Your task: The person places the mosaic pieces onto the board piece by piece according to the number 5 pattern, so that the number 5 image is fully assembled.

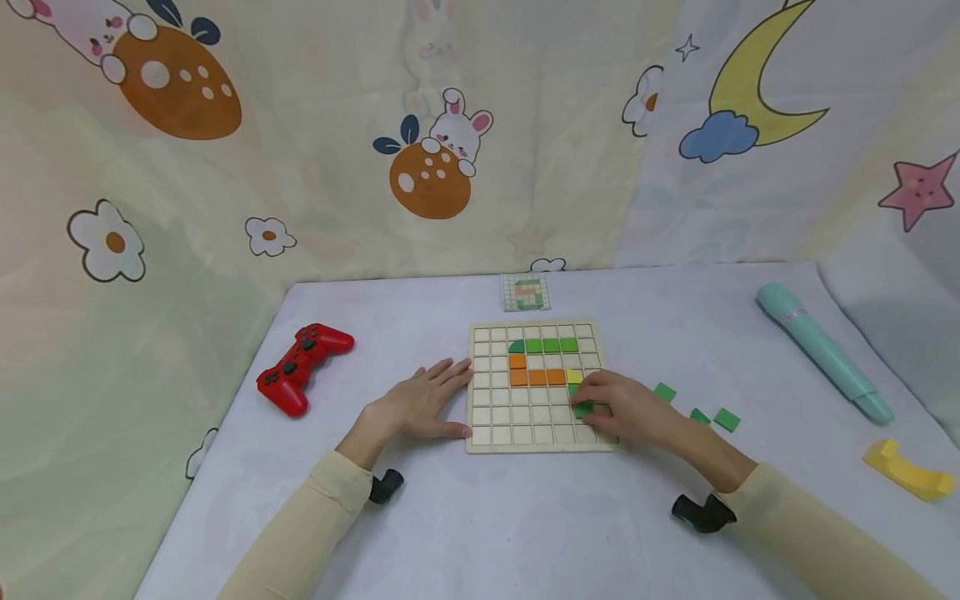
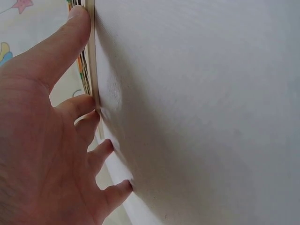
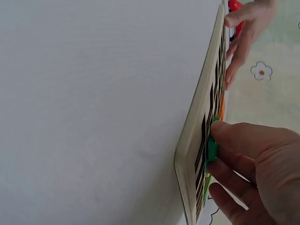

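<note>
A pale wooden grid board (image 1: 501, 415) lies mid-table, with green tiles (image 1: 551, 345) in an upper row, orange tiles (image 1: 537, 377) below them and a yellow tile (image 1: 573, 376) at that row's right end. My left hand (image 1: 429, 403) lies with spread fingers, thumb and fingertips at the board's left edge. Over the lower right of the grid, my right hand (image 1: 622, 407) pinches a green tile (image 3: 213, 149) between thumb and fingers, close against the board's surface. Part of the grid there is hidden beneath the hand. Several loose green tiles (image 1: 727, 419) lie right of the board.
A small card (image 1: 517, 293) with a coloured grid pattern lies behind the board. At the left is a red game controller (image 1: 300, 367). A long teal tube-shaped object (image 1: 825, 350) and a yellow curved block (image 1: 907, 472) lie at the right.
</note>
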{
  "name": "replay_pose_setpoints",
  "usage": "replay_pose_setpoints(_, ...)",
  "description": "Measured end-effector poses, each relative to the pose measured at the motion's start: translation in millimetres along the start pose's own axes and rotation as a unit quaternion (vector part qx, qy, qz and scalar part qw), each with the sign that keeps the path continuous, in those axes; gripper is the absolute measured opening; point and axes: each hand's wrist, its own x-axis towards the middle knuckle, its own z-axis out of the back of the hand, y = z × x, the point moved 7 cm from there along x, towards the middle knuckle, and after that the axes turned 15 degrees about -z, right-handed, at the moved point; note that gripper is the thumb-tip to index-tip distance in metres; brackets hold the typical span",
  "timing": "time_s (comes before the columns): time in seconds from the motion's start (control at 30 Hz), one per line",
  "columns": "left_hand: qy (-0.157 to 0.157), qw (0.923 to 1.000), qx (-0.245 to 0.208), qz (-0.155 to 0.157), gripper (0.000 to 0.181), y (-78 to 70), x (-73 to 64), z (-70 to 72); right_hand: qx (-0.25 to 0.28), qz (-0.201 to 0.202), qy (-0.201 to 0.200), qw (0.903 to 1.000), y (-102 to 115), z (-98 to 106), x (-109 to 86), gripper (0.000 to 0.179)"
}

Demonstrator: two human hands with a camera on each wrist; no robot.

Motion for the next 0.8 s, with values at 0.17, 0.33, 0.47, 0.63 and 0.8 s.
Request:
replay_pose_setpoints(0.17,0.005,1.0000,0.007,0.002,0.095,2.0,1.4,-1.5,-0.021,0.016,-0.017,0.9995,1.9,-1.8,-2.7,0.026)
replay_pose_setpoints(0.33,0.005,1.0000,0.005,-0.001,0.095,1.0,1.4,-1.5,-0.026,0.010,-0.018,0.9994,2.6,-2.7,-2.4,0.026)
replay_pose_setpoints(0.47,0.004,1.0000,0.003,-0.001,0.095,0.3,1.0,-1.5,-0.025,0.008,-0.018,0.9995,3.9,-1.9,-2.5,0.025)
replay_pose_setpoints(0.63,0.003,1.0000,0.005,0.002,0.094,0.3,0.7,-1.1,-0.013,-0.009,-0.018,0.9997,0.2,2.8,-3.9,0.024)
replay_pose_setpoints(0.8,0.001,1.0000,0.009,-0.001,0.095,0.2,0.7,-0.8,0.000,-0.065,-0.012,0.9978,-20.0,14.3,-10.5,0.022)
